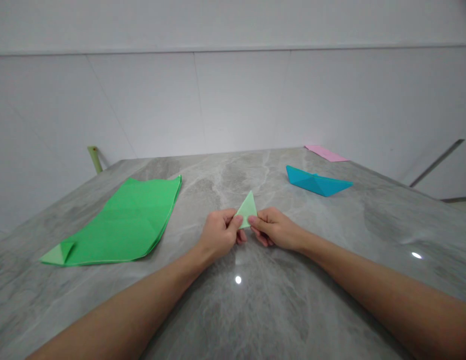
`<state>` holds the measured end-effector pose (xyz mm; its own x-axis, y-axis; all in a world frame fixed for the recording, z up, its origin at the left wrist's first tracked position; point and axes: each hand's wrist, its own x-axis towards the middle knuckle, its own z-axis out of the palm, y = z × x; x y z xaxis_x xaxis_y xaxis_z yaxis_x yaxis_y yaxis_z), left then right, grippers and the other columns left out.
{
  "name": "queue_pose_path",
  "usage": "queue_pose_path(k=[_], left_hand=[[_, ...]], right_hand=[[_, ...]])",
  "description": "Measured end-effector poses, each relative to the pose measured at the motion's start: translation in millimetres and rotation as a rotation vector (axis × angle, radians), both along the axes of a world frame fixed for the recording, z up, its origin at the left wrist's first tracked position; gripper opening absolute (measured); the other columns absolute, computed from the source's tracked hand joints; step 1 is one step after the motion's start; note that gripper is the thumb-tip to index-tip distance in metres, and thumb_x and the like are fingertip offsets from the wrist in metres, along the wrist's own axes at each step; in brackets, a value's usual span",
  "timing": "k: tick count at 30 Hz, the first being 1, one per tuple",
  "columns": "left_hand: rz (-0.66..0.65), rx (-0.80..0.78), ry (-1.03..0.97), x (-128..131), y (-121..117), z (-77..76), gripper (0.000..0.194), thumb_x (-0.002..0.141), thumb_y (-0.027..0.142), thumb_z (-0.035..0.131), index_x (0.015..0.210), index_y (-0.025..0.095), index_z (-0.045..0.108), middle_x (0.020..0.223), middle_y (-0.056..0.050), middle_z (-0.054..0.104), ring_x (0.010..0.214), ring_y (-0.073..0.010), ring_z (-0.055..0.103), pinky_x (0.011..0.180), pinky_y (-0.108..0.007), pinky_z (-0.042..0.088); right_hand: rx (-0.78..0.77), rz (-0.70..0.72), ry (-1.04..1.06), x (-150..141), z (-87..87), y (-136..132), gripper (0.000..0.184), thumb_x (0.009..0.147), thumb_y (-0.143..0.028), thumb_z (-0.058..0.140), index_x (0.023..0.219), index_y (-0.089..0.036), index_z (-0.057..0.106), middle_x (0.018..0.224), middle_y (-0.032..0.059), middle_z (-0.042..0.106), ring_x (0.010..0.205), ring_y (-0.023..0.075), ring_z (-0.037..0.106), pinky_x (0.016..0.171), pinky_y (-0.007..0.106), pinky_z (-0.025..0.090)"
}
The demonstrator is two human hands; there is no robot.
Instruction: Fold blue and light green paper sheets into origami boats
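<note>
A small light green folded paper triangle [248,209] is held just above the grey marble table [233,310], point up. My left hand [219,234] pinches its left lower corner with thumb and fingers closed. My right hand [274,229] pinches its right lower corner the same way. Both hands meet at the table's middle.
A stack of green paper sheets [120,222] lies to the left, with one near corner folded over. A blue paper boat [316,182] sits at the right rear. A pink sheet [326,153] lies at the far right edge. White wall behind.
</note>
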<state>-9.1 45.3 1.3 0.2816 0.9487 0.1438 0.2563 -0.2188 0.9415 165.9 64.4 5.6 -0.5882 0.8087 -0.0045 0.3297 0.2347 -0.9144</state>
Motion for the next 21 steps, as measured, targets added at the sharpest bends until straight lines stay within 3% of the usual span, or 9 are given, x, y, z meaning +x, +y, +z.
queue_pose_path(k=[3,7,10,13,17,21], left_hand=[[-0.001,0.095,0.055,1.1,-1.0,-0.6,0.034,0.089,0.042,0.048,0.068,0.016,0.057,0.056,0.001,0.056,0.051,-0.0109,0.052,0.050,-0.021,0.038],[0.240,0.318,0.176,6.6,-3.8,-0.5,0.043,0.090,0.044,0.048,0.056,0.018,0.046,0.049,0.005,0.040,0.047,-0.0093,0.040,0.050,-0.023,0.029],[0.403,0.335,0.199,8.8,-5.1,2.2,0.049,0.095,0.043,0.037,0.054,0.019,0.050,0.048,0.002,0.046,0.048,-0.0111,0.046,0.052,-0.024,0.032],[0.529,0.333,0.198,8.2,-5.2,7.3,0.053,0.095,0.043,0.036,0.050,0.020,0.049,0.045,0.001,0.048,0.046,-0.0122,0.046,0.052,-0.026,0.032],[0.549,0.306,0.131,7.0,-3.5,10.5,0.056,0.095,0.049,0.036,0.047,0.020,0.044,0.043,0.001,0.043,0.044,-0.0118,0.042,0.048,-0.026,0.028],[0.481,0.256,0.117,7.9,-0.1,4.3,0.060,0.093,0.057,0.033,0.046,0.021,0.035,0.044,0.002,0.037,0.043,-0.0106,0.035,0.044,-0.026,0.022]], right_hand=[[0.067,0.087,-0.098,2.4,3.0,-2.3,0.055,0.088,-0.058,0.041,0.049,-0.020,0.041,0.039,-0.0043,0.038,0.038,0.0075,0.032,0.041,0.022,0.025],[0.206,0.164,-0.251,-2.9,7.5,-8.8,0.051,0.089,-0.046,0.044,0.047,-0.020,0.031,0.042,-0.0062,0.024,0.039,0.0059,0.022,0.041,0.024,0.016],[0.257,0.158,-0.294,-13.1,9.6,-15.2,0.051,0.090,-0.043,0.043,0.047,-0.019,0.030,0.043,-0.0060,0.022,0.040,0.0055,0.022,0.042,0.024,0.015],[0.267,0.160,-0.250,-23.2,11.5,-21.1,0.056,0.092,-0.052,0.040,0.047,-0.019,0.029,0.044,-0.0059,0.021,0.040,0.0055,0.022,0.042,0.024,0.016],[0.252,0.179,-0.161,-27.3,13.2,-24.6,0.060,0.090,-0.061,0.037,0.048,-0.020,0.027,0.044,-0.0060,0.020,0.041,0.0056,0.020,0.042,0.024,0.016],[0.184,0.122,-0.097,-21.8,8.3,-21.8,0.058,0.089,-0.062,0.036,0.049,-0.021,0.029,0.044,-0.0057,0.024,0.041,0.0062,0.023,0.042,0.023,0.017]])
